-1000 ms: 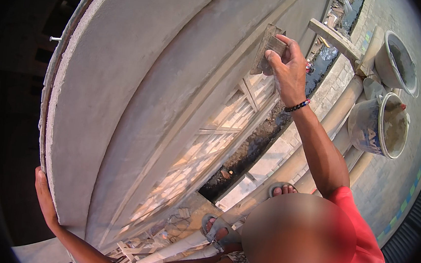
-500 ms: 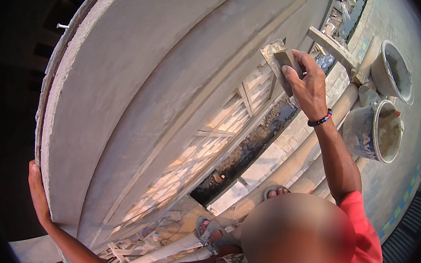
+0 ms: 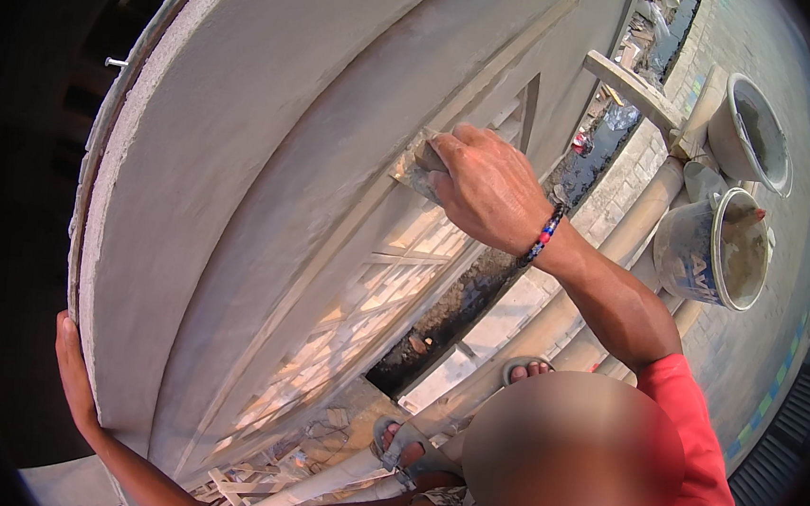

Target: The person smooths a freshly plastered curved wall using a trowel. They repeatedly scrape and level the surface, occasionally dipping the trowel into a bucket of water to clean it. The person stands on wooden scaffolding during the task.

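My right hand (image 3: 496, 189) is closed round a small plastering float (image 3: 416, 165). The float's worn flat plate lies at a raised band on the grey plastered wall (image 3: 293, 102), and my fingers cover most of its block grip. A beaded bracelet circles that wrist. Far to the left, my left hand (image 3: 77, 375) rests along the wall's rough outer edge (image 3: 91, 257), its fingers stretched upward and holding no tool. Part of that hand is lost against the dark background.
A bucket (image 3: 686, 251) with grey contents stands at right, beside a wider tub (image 3: 726, 136). Thick round poles (image 3: 562, 308) run below me, under my sandalled feet (image 3: 400, 443). A wooden beam (image 3: 632, 88) juts from the wall. Beneath lies a dark ditch (image 3: 463, 305). One nail (image 3: 115, 63) sticks out at left.
My right hand has moved left and down with the float, from off the wall's right part to the raised band, and has turned its back upward. My left hand stays put.
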A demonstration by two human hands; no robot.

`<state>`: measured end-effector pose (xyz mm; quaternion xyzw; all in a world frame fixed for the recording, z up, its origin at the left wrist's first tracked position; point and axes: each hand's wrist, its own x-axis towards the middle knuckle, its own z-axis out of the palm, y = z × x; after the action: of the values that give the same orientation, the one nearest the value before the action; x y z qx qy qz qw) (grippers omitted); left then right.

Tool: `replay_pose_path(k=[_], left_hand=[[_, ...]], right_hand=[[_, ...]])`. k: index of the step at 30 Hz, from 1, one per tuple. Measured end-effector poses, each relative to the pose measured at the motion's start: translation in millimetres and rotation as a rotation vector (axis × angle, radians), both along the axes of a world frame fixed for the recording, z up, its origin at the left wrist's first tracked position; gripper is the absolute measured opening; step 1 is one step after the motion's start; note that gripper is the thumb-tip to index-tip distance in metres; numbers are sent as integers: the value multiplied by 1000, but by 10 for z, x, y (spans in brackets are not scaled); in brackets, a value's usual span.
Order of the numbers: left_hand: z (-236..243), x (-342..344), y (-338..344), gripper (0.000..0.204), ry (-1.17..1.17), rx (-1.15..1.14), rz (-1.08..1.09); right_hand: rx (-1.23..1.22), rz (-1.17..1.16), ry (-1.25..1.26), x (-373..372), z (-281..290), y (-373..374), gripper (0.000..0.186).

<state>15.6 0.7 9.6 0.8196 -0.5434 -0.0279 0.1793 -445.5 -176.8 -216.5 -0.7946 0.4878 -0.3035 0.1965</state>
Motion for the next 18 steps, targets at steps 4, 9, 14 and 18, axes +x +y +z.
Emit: replay_pose_path(k=[4, 9, 14, 18], left_hand=[[-27, 101, 53, 50, -89, -81, 61], [24, -41, -26, 50, -20, -12, -30], [-1, -9, -33, 49, 9, 1, -31], [49, -33, 0, 46, -63, 10, -55]], right_hand=[[12, 201, -171, 111, -3, 246, 24], [77, -299, -760, -568, -566, -301, 35], [96, -393, -839, -480, -865, -676, 39], [206, -332, -575, 145, -1093, -87, 38]])
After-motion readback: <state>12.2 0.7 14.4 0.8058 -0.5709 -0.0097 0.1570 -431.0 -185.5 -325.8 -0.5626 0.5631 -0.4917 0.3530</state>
